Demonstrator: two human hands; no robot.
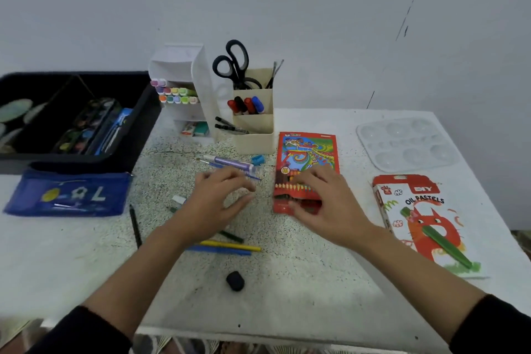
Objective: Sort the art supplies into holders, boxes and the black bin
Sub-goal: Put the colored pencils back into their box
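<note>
My right hand [324, 204] rests on the lower end of a red coloured-pencil box [307, 149], fingers and thumb lying over its open flap. My left hand [218, 201] hovers beside it with relaxed fingers and holds nothing. Just beyond its fingertips lie a purple pen [230, 164] and a blue sharpener [257, 159]. Near my left wrist are a yellow pencil [232, 246], a blue pencil [221, 251], a green pencil [232, 236], a white eraser [179, 199] and a black pencil [135, 224]. The black bin [145, 112] stands at the far left with paint sets inside.
A white marker holder [201, 72] and a beige holder [254, 136] with scissors [234, 64] stand at the back. A blue pencil case [69, 192] lies left. An oil pastels box [425, 224] and a clear palette [408, 144] lie right. A black lump [235, 281] sits near the front.
</note>
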